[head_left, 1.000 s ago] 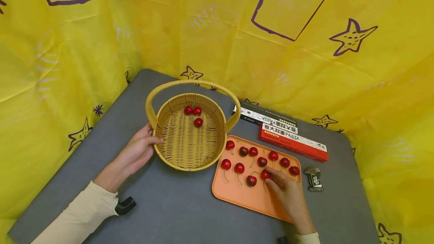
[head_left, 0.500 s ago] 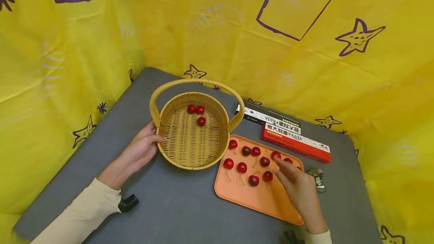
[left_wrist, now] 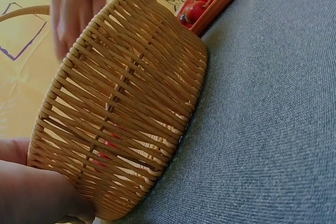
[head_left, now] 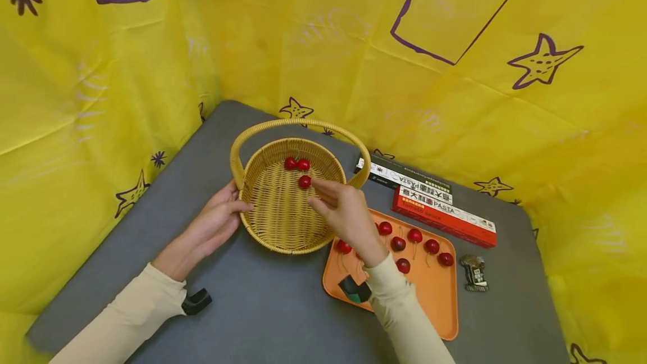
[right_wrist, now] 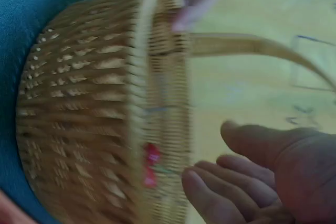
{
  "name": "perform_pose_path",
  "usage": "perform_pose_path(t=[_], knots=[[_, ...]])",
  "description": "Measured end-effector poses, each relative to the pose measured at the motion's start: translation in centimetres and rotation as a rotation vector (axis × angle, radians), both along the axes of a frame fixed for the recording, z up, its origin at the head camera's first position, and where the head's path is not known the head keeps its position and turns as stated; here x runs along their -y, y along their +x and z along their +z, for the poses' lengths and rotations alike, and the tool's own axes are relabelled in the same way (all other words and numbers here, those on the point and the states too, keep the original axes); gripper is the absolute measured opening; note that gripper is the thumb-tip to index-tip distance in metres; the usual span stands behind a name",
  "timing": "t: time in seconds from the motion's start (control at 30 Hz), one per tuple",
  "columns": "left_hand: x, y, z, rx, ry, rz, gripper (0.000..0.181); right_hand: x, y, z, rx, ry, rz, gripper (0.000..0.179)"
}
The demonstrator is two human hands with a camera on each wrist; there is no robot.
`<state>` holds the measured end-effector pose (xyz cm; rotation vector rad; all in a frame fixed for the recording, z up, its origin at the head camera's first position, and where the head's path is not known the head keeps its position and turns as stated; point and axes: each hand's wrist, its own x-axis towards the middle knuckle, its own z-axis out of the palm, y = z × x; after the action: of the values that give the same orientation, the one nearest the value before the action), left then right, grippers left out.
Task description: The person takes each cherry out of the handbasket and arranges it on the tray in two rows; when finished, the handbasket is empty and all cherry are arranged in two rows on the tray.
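My left hand (head_left: 214, 223) grips the rim of a round woven basket (head_left: 288, 223), its thumb inside and its other fingers outside. Three red cherries (head_left: 304, 182) lie in the basket, towards its back. My right hand (head_left: 346, 215) is above the basket's right side, fingertips close to the nearest cherry. In the right wrist view, the thumb and fingers of that hand (right_wrist: 257, 177) stand apart with nothing between them. Several more cherries (head_left: 415, 235) with stems lie on an orange tray (head_left: 429, 302), partly hidden by the right forearm. The basket's arched handle (head_left: 298, 122) stands upright.
Behind the tray lie a red-and-white pasta box (head_left: 445, 217) and a black-and-white one (head_left: 404, 177). A small dark packet-like item (head_left: 475, 273) sits right of the tray. Yellow printed cloth (head_left: 354, 72) hangs around the grey table (head_left: 263, 308).
My right hand has moved left from over the tray's cherries to above the basket. The left hand keeps its grip on the rim. The head view has shifted slightly.
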<state>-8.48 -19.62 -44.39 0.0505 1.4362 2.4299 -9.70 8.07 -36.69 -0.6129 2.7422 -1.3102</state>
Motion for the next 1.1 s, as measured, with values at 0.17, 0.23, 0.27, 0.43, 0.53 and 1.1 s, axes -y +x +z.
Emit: perform_pose_path(t=[0.17, 0.23, 0.27, 0.43, 0.53, 1.1], knots=[[0.1, 0.0, 0.0, -0.004, 0.007, 0.004, 0.090, 2.6, -2.6, -2.3, 0.036, 0.096, -0.062, 0.048], [0.1, 0.1, 0.0, -0.003, 0.004, 0.003, 0.090, 3.0, -3.3, -3.0, 0.048, 0.120, -0.084, 0.050], [0.2, 0.1, 0.0, 0.000, 0.002, 0.005, 0.090, 3.1, -3.7, -3.2, 0.055, 0.130, -0.094, 0.050], [0.2, 0.1, 0.3, 0.003, -0.003, 0.010, 0.090, 3.5, -5.0, -4.1, 0.092, 0.181, -0.107, 0.052], [0.2, 0.1, 0.3, 0.001, -0.004, 0.008, 0.089, 3.6, -5.6, -4.6, 0.084, 0.219, -0.112, 0.049], [0.0, 0.0, 0.2, 0.002, -0.001, 0.011, 0.090, 3.8, -4.8, -5.4, -0.091, 0.313, 0.071, 0.031]])
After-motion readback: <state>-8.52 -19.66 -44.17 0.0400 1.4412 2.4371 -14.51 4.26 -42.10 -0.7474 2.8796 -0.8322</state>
